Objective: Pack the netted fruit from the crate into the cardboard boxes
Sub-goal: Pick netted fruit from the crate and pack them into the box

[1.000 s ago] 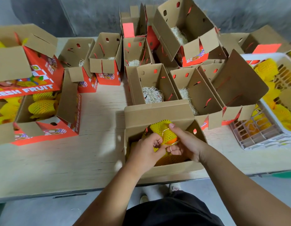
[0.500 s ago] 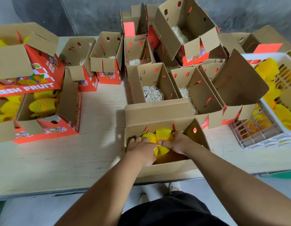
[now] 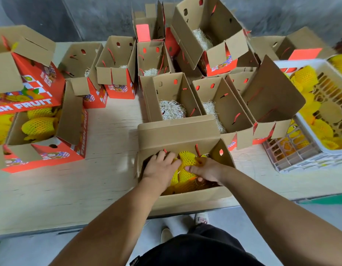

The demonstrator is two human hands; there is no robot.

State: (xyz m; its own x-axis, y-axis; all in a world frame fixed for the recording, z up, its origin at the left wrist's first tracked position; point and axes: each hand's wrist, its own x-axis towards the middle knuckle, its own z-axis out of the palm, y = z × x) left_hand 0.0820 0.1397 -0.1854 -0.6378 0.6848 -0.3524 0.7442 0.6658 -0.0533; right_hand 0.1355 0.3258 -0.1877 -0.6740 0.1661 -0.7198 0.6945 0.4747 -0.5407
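An open cardboard box (image 3: 177,131) stands at the table's near edge, right in front of me. Inside it lie several fruits in yellow foam netting (image 3: 187,160). My left hand (image 3: 160,167) lies flat on the fruit at the box's left side, fingers spread. My right hand (image 3: 206,170) is inside the box on the right, its fingers curled round a netted fruit. A white plastic crate (image 3: 281,160) at the right edge of the table holds more netted fruit (image 3: 305,76).
Several open boxes with shredded-paper padding (image 3: 172,110) crowd the back and middle of the table. On the left, a red "FRESH FRUIT" box (image 3: 57,150) holds netted fruit, with another box stacked above it. Bare plywood table (image 3: 108,135) lies between.
One second ago both hands held a netted fruit above the box. They have lowered it in, and now the left hand rests flat on the fruit at the left.
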